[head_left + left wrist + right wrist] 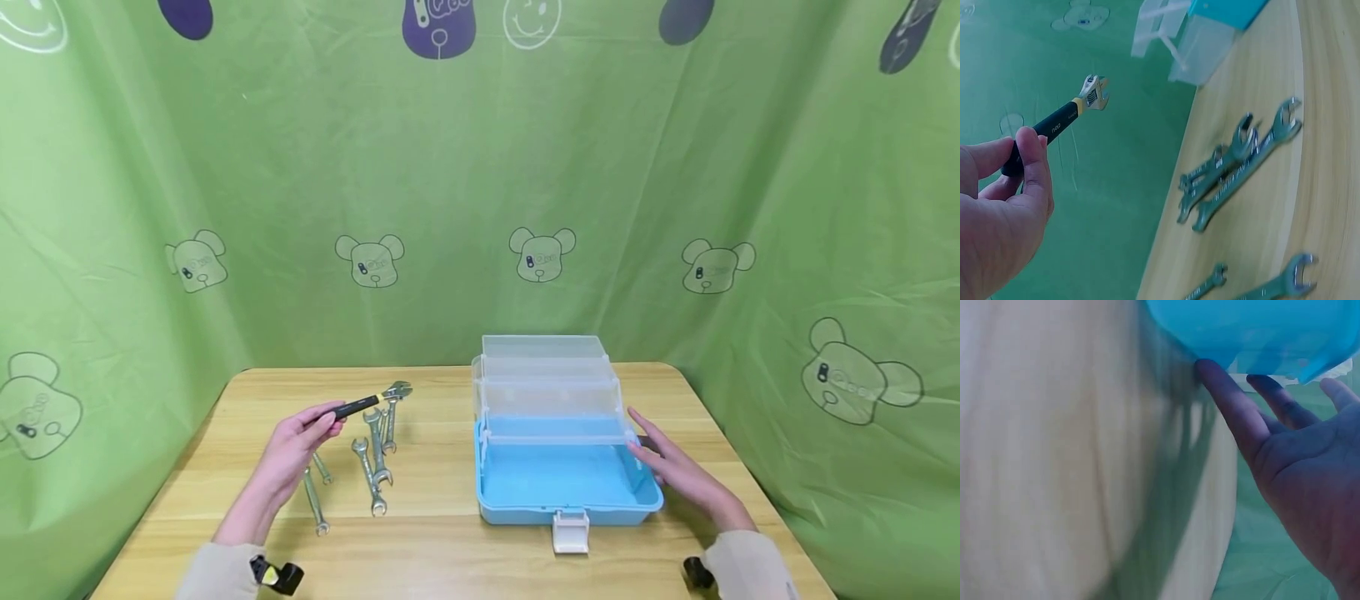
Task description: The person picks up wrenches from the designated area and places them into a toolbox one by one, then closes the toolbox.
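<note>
My left hand (291, 450) grips an adjustable wrench (356, 407) by the end of its black handle, holding it above the table. The wrench's metal head points away from the hand, as the left wrist view also shows. At the right side of a blue toolbox (517, 515) is my right hand (678, 468), its fingers extended. In the right wrist view the fingertips (1209, 367) meet or nearly meet the box's lower edge. The toolbox stands open, with clear tiered trays (551, 400) raised at the back and a white latch (571, 532) hanging in front.
Several metal open-end wrenches lie on the table left of the toolbox, including one wrench (369, 477) nearer the middle and another (313, 502) below the left hand. Green cloth (450, 167) encloses the wooden table (435, 550) at the back and sides.
</note>
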### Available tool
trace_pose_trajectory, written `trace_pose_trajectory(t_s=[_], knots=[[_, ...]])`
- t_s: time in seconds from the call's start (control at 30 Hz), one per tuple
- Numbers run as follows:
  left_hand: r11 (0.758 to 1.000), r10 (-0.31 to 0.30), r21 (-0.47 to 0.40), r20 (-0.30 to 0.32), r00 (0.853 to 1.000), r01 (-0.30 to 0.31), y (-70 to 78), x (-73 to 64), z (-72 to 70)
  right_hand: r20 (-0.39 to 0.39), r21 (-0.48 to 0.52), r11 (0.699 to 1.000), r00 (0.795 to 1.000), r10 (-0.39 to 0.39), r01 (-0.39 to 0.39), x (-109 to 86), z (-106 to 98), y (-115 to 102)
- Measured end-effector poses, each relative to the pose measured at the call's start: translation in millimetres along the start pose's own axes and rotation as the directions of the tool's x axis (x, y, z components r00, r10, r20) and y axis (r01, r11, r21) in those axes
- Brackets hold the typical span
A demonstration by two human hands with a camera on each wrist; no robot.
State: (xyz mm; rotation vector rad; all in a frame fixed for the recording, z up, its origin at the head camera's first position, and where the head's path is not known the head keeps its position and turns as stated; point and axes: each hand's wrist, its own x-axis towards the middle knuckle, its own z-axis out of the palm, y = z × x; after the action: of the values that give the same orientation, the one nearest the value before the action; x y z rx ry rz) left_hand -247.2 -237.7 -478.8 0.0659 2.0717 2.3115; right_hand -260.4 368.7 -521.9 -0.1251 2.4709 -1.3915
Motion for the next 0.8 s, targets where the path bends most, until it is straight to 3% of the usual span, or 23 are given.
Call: trace_pose_trajectory(t_s=[0.4,0.8], knots=[[1.000,0.005,-0.030,0.076,0.997,-0.003,1.4,4.2,33.6,-0.046,-0.101,0.995,0.999,-0.007,0.002,15.0,-4.0,-11.7],[0.997,-0.022,-0.065,0.144,0.989,0.032,-4.5,15.2,71.2,-0.025,-0.074,0.997,1.000,0.017,-0.019,15.9,-3.7,-10.0]])
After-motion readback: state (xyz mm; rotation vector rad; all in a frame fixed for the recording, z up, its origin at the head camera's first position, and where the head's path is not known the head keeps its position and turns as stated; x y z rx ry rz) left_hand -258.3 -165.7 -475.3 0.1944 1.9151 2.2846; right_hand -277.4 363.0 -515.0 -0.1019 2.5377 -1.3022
